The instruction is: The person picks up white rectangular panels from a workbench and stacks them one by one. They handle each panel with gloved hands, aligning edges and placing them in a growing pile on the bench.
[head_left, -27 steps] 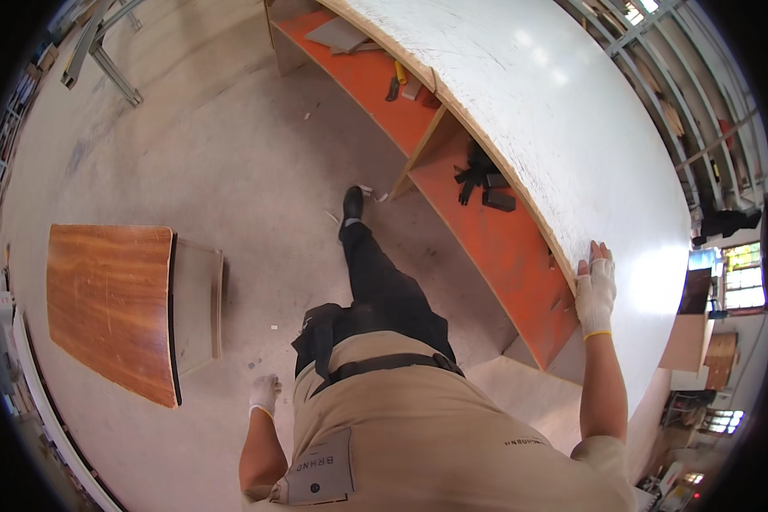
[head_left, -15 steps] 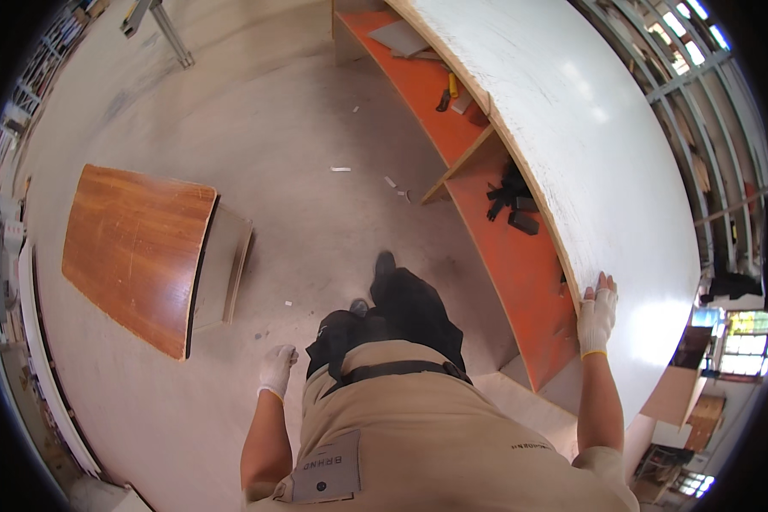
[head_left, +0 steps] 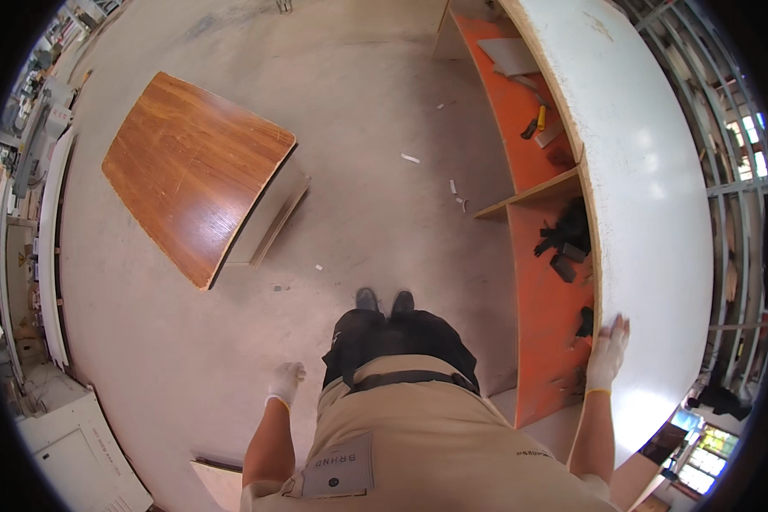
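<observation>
My right hand (head_left: 606, 354), in a white work glove, rests on the near edge of the long white worktop (head_left: 644, 213). Its fingers are stretched out over the surface. Away from everything, my left hand (head_left: 287, 382), gloved in white too, hangs at my side with its fingers curled in; nothing shows in them. Under the worktop runs an orange shelf (head_left: 542, 299), split by an upright board (head_left: 529, 194). Dark blocks (head_left: 565, 263) and a bundle of black objects (head_left: 569, 224) lie on it near my right hand.
A low stand with a brown wood-grain top (head_left: 200, 171) stands ahead on the left. A yellow-handled tool (head_left: 541, 118) and grey boards (head_left: 508, 56) lie farther along the shelf. White scraps (head_left: 410, 158) litter the floor. Metal racking (head_left: 734, 213) rises beyond the worktop.
My view has turned and moved; the brown-topped stand now sits farther up and right. My feet have come side by side. My right hand still rests on the worktop edge.
</observation>
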